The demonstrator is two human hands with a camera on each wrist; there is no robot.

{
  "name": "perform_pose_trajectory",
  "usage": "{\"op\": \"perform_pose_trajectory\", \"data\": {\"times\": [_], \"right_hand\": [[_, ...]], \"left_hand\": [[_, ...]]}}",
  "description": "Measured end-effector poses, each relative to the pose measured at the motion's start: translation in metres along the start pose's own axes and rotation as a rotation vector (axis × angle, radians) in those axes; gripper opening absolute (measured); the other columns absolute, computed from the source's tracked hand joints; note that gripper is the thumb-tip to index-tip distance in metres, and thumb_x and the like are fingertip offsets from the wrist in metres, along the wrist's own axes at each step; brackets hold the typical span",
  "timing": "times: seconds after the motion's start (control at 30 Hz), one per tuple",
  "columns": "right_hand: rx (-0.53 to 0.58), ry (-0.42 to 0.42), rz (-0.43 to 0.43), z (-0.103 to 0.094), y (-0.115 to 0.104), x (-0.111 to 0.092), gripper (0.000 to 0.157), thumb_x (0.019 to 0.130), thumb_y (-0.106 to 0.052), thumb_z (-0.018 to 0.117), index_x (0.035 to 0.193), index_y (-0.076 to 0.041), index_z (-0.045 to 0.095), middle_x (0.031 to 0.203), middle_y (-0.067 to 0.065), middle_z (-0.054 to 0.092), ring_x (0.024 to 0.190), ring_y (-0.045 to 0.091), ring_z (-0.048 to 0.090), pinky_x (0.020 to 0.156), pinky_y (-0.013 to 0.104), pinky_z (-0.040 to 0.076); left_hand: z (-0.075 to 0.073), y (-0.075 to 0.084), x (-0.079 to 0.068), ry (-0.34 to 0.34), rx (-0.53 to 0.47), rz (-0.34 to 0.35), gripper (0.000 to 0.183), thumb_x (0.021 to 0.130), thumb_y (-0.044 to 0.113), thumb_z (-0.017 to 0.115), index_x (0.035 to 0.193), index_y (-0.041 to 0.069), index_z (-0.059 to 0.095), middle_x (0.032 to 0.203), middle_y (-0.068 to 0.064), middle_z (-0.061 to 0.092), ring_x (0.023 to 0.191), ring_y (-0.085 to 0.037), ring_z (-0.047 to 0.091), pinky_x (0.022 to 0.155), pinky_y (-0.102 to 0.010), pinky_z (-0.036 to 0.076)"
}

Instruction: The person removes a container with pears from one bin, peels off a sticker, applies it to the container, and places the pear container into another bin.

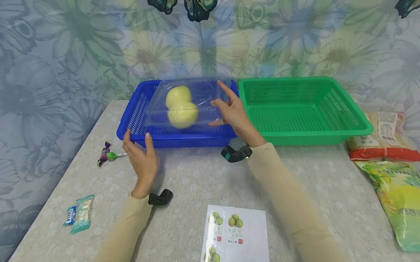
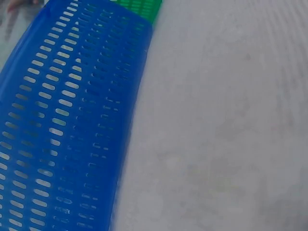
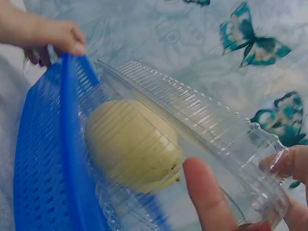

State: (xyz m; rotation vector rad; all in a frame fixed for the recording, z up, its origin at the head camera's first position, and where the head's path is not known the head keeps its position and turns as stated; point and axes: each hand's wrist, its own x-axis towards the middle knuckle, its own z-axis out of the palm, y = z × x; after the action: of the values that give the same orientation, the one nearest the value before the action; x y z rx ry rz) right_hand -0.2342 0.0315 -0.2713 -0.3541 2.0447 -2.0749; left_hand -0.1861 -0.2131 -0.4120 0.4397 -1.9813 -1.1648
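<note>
The deep blue basket has a slotted pattern, the ribbed box is clear and the fruits are pale yellow-green, while the other basket is bright green. The wall covering bears large flowers in muted blue, green and yellow, with teal-and-black butterflies, above a mottled pale grey counter. Sleeves are plain beige, wrist straps black, and the white sheet shows green fruit prints and small red squares.

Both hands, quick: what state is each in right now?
Left hand: open, touching the blue basket.
Right hand: holding the clear plastic container.
</note>
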Motion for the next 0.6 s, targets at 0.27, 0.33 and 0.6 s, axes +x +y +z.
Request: {"op": "perform_pose_trajectory", "data": {"times": [0.27,0.33,0.6], "right_hand": [[-0.016,0.169,-0.068,-0.018,0.002,-0.031,0.057,0.085,-0.01,0.052,0.133,-0.038,0.04,0.053,-0.005,0.038,0.041,0.008,0.026,0.039,0.023,0.031],[0.031,0.177,-0.083,-0.021,0.004,-0.044,0.057,0.085,-0.008,0.051,0.133,-0.037,0.041,0.059,-0.003,0.04,0.043,0.007,0.029,0.04,0.023,0.041],[0.113,0.121,-0.083,-0.041,0.015,-0.102,0.059,0.086,-0.001,0.044,0.137,-0.028,0.037,0.068,-0.001,0.039,0.056,0.009,0.043,0.046,0.041,0.051]], "left_hand": [[-0.002,0.0,0.002,0.004,0.005,0.014,0.061,0.089,0.042,0.049,0.137,0.011,0.026,0.137,-0.014,0.032,0.13,-0.025,0.032,0.11,-0.041,0.024],[-0.002,0.0,0.002,0.009,0.008,0.018,0.06,0.09,0.041,0.048,0.137,0.012,0.026,0.136,-0.014,0.033,0.129,-0.025,0.034,0.109,-0.042,0.026],[-0.001,0.0,0.001,0.023,-0.015,0.02,0.06,0.089,0.042,0.05,0.136,0.012,0.027,0.134,-0.015,0.035,0.126,-0.027,0.037,0.107,-0.043,0.029]]}}
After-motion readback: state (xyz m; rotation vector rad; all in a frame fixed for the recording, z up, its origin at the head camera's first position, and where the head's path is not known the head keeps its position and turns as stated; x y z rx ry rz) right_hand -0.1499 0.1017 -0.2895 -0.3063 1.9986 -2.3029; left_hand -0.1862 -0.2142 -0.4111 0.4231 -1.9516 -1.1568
